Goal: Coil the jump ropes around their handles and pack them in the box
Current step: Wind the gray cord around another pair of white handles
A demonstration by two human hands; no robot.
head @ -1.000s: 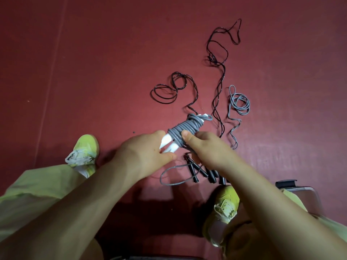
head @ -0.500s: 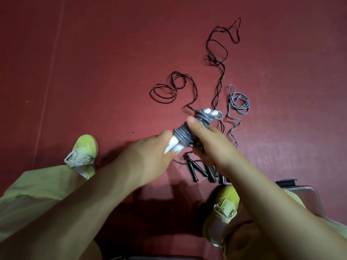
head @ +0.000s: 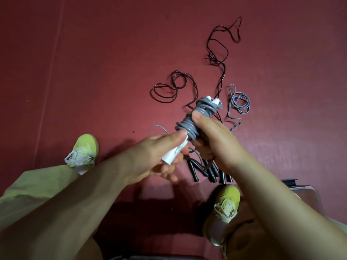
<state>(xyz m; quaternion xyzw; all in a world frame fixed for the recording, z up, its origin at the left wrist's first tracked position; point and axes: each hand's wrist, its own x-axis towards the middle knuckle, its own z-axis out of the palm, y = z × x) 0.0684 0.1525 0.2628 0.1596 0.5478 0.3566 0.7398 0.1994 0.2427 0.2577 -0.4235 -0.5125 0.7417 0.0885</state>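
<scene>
- Above the red floor (head: 93, 72), between the knees, a grey rope (head: 195, 119) is held wound around a pair of white handles (head: 173, 153); the bundle's long axis runs from lower left, near the body, up and away to the right.
- The bare lower end of the white handles is gripped by the left hand (head: 157, 158), thumb on top and fingers curled beneath.
- The wound middle of the bundle is clasped by the right hand (head: 216, 139), its thumb pressed onto the grey turns so that they are kept from slipping.
- The far tips of the handles, wrapped in a looser knot of rope, stick out beyond the right thumb.
- A thin grey strand (head: 159, 128) trails off behind the left hand; whether it belongs to the held rope cannot be told.
- On the floor just beyond the hands, a black rope (head: 221, 72) lies uncoiled in loops, with a small grey coil (head: 240, 102) to its right and black handles (head: 210, 169) below the hands.
- The corner of a clear box (head: 309, 190) is seen at the lower right, near the right forearm and well to the right of the bundle.
- The bundle is judged nearly finished; since the box lies on the right side, a handover to the right hand and a swing rightward and toward the body would be called for.
</scene>
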